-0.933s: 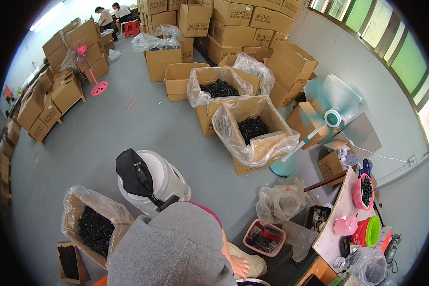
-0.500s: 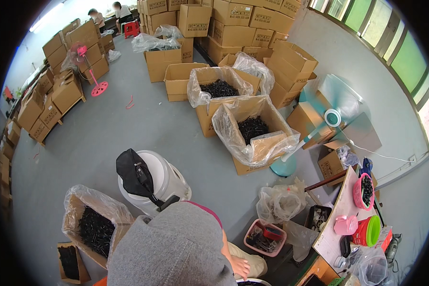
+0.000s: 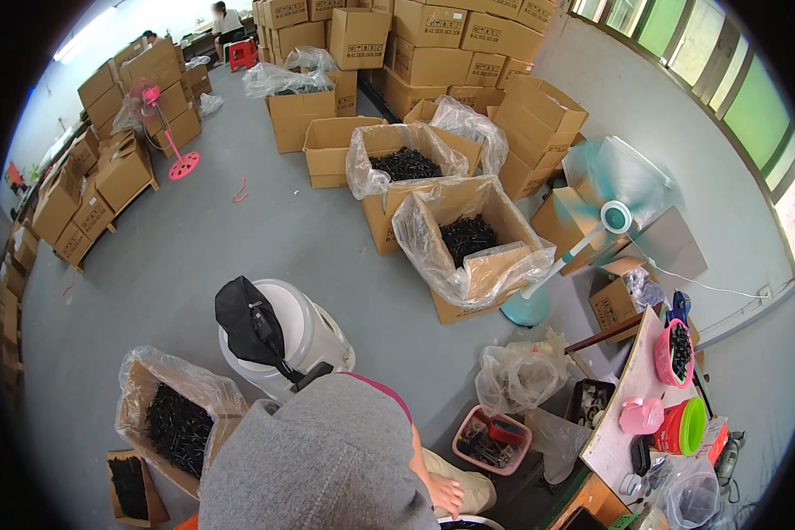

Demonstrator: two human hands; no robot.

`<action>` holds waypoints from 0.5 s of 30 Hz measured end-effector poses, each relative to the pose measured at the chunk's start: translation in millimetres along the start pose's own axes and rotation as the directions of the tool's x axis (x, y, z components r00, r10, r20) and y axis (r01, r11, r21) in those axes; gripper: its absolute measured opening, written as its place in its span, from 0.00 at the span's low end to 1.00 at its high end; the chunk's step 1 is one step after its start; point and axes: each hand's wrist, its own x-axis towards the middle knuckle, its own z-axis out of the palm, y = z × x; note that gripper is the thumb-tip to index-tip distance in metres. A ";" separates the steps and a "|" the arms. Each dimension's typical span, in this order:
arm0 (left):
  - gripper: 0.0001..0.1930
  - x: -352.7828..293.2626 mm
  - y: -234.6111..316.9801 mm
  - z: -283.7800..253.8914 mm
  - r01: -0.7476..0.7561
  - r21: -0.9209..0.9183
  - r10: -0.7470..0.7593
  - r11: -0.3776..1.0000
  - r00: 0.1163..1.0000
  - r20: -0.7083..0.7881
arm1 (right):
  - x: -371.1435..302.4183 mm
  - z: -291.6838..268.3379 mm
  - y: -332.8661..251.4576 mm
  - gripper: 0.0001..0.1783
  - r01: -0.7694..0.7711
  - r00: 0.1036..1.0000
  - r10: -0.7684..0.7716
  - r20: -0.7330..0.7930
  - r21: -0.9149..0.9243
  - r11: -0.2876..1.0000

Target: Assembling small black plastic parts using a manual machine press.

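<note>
Neither of my hands can be made out as my own. A large rounded piece of grey cloth with seams (image 3: 318,459) fills the lower middle and hides much behind it. Beside its right edge, a bare forearm comes down to a hand (image 3: 444,495) lying with loose fingers on a beige trouser leg (image 3: 470,490); it does not enter from the lower edge, so whose it is I cannot tell. It holds nothing visible. Just below, a pale-rimmed container (image 3: 490,523) with dark contents is cut off by the frame. A plastic-lined carton of black parts (image 3: 214,386) stands left of the cloth.
A black bag (image 3: 249,320) lies on a white bucket-like stool (image 3: 314,318). Lined cartons (image 3: 477,309), a running teal fan (image 3: 526,309) and a pink basin (image 3: 481,461) stand on the floor. A cluttered workbench (image 3: 602,437) is at right; people (image 3: 227,25) sit far back.
At the far back left, one person has sunk lower behind the cartons. The hand on the trouser leg stays nearly still.
</note>
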 end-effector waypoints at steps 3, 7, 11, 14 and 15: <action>0.33 -3.9 3.0 2.2 0.032 0.006 -0.032 0.999 0.999 0.007 | 7.7 7.6 0.6 0.20 0.011 1.000 -0.012 0.025 0.015 1.000; 0.33 -6.8 5.3 3.0 0.058 0.000 -0.058 0.998 0.998 0.005 | 14.8 15.0 -1.1 0.20 0.020 0.999 -0.022 0.044 0.029 0.999; 0.33 -3.2 4.1 -1.5 0.054 -0.041 -0.053 0.998 0.998 0.031 | 11.3 18.5 -1.9 0.20 0.019 0.999 -0.020 0.025 0.038 0.999; 0.33 -1.5 2.7 -2.8 0.053 -0.053 -0.050 0.997 0.997 0.054 | 11.8 22.2 -2.9 0.20 0.018 1.000 -0.019 0.020 0.049 0.999; 0.34 -0.4 2.2 -3.7 0.049 -0.054 -0.045 0.997 0.997 0.062 | 11.5 23.1 -3.2 0.20 0.016 1.000 -0.017 0.016 0.052 0.999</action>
